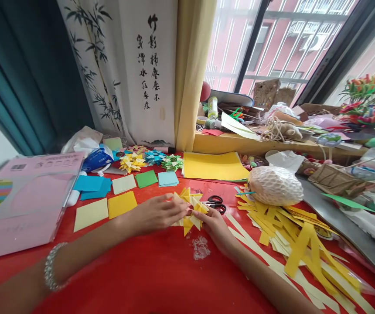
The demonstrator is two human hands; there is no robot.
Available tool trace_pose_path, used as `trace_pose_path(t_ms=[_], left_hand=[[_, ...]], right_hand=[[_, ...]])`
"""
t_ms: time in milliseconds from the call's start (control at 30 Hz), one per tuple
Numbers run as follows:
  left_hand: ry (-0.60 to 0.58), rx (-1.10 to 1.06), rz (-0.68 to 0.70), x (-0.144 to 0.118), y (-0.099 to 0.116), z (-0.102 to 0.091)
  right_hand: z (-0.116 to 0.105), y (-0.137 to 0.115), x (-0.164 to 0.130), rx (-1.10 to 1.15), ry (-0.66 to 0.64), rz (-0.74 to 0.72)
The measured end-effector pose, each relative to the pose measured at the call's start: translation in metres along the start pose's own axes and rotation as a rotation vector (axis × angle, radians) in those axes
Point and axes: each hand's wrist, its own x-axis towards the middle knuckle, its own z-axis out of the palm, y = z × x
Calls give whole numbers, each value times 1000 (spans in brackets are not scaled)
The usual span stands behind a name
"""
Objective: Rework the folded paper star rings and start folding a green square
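Note:
A yellow and cream folded paper star (191, 206) lies on the red table (161, 274). My left hand (157, 213) pinches its left side, and a beaded bracelet (52, 267) is on that wrist. My right hand (214, 224) holds the star's lower right edge from below. Black-handled scissors (216, 203) lie just behind the star, to its right. A heap of yellow and cream paper strips (301, 244) spreads to the right of my right hand.
Coloured paper squares (122, 204) lie to the left, finished paper stars (155, 160) further back. A pink paper pack (27, 205) sits at far left, a yellow sheet (214, 166) behind, a foam-netted round object (274, 185) to the right. The window ledge (272, 144) is cluttered.

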Motion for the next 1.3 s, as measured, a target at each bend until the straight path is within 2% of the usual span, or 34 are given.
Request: trace_pose_path(t_ms=[67,167,233,333,467,567,700,833,967,1067,1300], left_hand=[[142,-149,-191,-4,0,3],[378,-515,-624,-4,3,14],[417,-804,-762,1,6,24],[455,-1048,-762,11,13,36],[534,-1076,-748,13,19,39],[524,-1024,-758,8,19,38],[440,-948,-742,7,22,39],[422,-927,-729,8,24,40],[388,-888,-720,8,23,43],[371,-766,-698,7,21,48],[339,-538,-705,6,19,56]], right_hand=[[-3,1,2,5,39,-8],[-5,2,5,-5,85,-43],[-5,4,5,-30,82,-95],[-5,7,5,-121,44,-169],[-6,12,6,-265,70,-248],[-7,13,5,-419,116,-341],[-3,10,2,-684,89,-377],[-1,10,1,-867,119,-422],[-3,11,2,-993,151,-438],[-3,11,2,-1065,179,-454],[-2,10,2,-1079,200,-459]])
